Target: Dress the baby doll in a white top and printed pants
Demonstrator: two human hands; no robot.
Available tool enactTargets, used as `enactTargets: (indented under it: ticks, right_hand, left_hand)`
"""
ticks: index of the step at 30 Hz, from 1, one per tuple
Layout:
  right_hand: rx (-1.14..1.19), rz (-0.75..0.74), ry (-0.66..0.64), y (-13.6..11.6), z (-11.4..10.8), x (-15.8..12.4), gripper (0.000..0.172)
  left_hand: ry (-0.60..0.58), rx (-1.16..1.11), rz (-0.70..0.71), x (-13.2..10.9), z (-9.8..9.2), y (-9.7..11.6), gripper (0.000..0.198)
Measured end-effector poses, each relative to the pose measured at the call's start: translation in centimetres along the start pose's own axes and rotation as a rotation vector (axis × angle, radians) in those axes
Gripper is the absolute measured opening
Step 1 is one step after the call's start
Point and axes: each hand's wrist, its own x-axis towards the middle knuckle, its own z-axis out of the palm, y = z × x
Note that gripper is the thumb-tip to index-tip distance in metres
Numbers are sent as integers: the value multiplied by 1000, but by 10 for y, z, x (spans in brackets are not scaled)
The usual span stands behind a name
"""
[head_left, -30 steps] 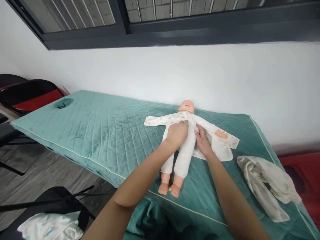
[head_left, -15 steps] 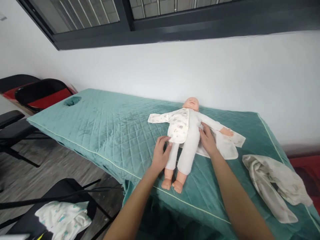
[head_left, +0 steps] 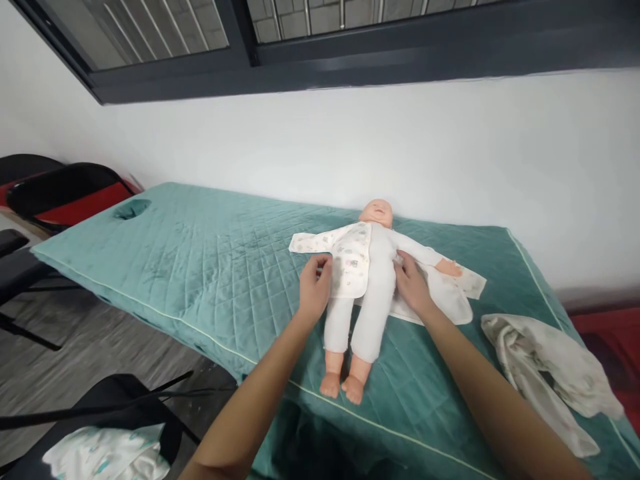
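- Doll [head_left: 381,263] lies face-up on bed [head_left: 215,260]; probably light, soft-bodied.
- Shirt [head_left: 351,267]: likely limp; pinch its edge.
- Left hand [head_left: 315,287] curls at shirt's side, right hand [head_left: 413,285] at doll's; grips unclear.

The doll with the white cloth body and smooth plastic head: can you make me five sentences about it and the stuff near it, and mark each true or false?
1. The white cloth doll lies on its back on the green quilted bed. True.
2. The person's left hand is by the outer edge of the white printed cloth jacket. True.
3. Both doll arms are inside the jacket's sleeves. False: the arm on the picture's right lies on top of a sleeve.
4. The doll wears red socks. False: its plastic feet are bare.
5. The crumpled white cloth garment is on the floor. False: it lies on the bed.
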Motion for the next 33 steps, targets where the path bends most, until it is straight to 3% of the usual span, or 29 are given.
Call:
enactTargets:
  ticks: [2,4,8,11,14,19,24,27,31,33]
  right_hand:
    - [41,-1,-5,0,0,-2,60]
    - [94,-32,1,1,0,-4,60]
    - [180,-138,-16,1,-1,-10,52]
    - [186,-149,-36,2,-5,-11,44]
    - [173,-125,-67,-1,-11,-11,34]
    - [169,-130,-266,-17,-36,-13,31]
    - [108,-74,-446,-23,-88,-10,42]
    - [-31,28,-306,-6,-104,0,33]
    - [-352,133,138,31,-96,15,31]
    - [-390,203,201,47,-92,20,31]
  left_hand:
    - [-28,15,65,25,24,22,16]
    - [-160,103,191,47,58,46,16]
    - [-645,451,582,66,145,84,23]
    - [-943,696,747,69,203,90,34]
    - [-1102,764,738,76,233,82,38]
    - [-1122,803,784,94,230,71,37]
    - [-984,821,833,104,211,74,47]
    - [-928,773,801,105,199,77,44]
    - [-910,742,807,101,187,80,32]
    - [-905,761,832,99,185,80,30]
